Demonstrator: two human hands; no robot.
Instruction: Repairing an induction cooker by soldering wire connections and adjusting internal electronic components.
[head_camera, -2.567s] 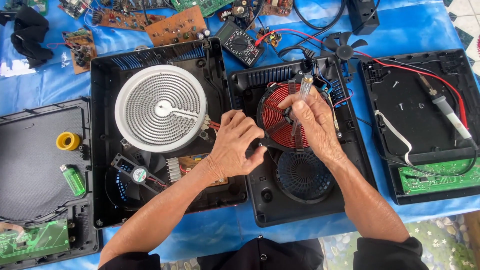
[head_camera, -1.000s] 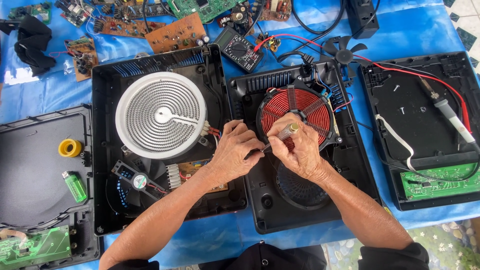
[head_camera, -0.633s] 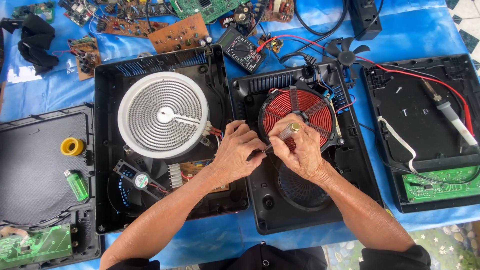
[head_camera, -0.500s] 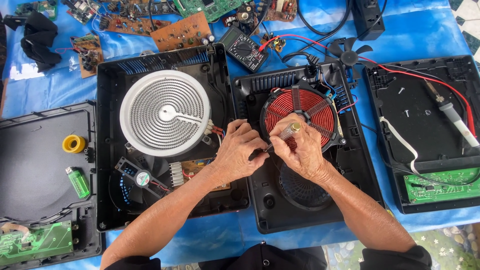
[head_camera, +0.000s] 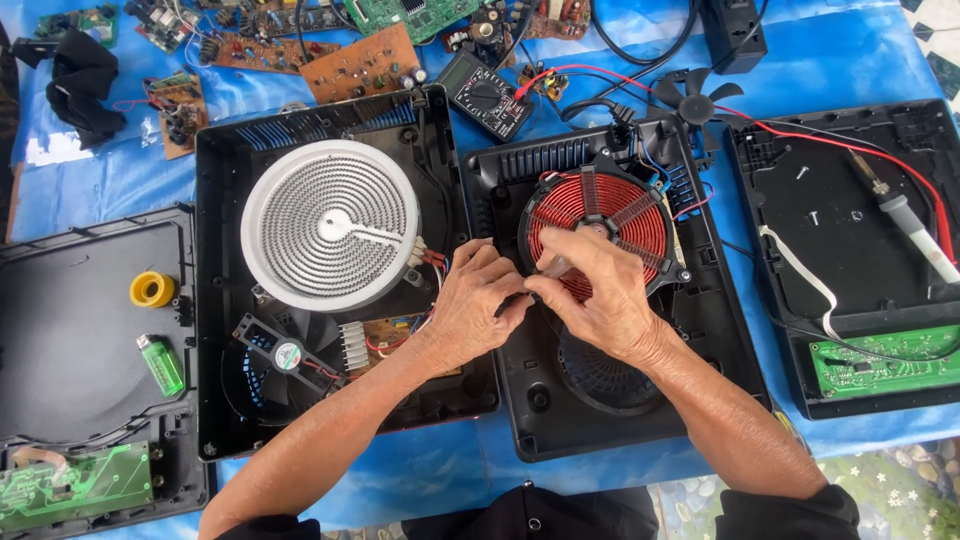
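Both hands meet over the middle cooker base (head_camera: 610, 400), right at the lower left edge of the red induction coil (head_camera: 598, 225). The left hand (head_camera: 478, 305) has its fingers curled in, tips pressed towards the right hand; whether anything sits between them I cannot tell. The right hand (head_camera: 600, 295) is pinched shut on a small pale cylindrical piece (head_camera: 556, 266), held just above the coil windings.

That little piece looks light, smooth and easy to drop, so a fingertip pinch at its ends suits it. The coil is another matter: tightly wound copper strands with a red coating, flat as a disc, braced by black radial ribs. Judging by looks, it is stiff as a whole but the windings and its thin coloured leads are delicate; the black rim is the safer place to grip.

To the left, another open housing carries a white ribbed heating disc (head_camera: 330, 225), hard and probably brittle. On the blue table (head_camera: 820, 70) lie bare circuit boards, a loose fan blade (head_camera: 692, 103) and a multimeter (head_camera: 487, 93). A soldering iron (head_camera: 905, 215) rests in the right-hand shell.
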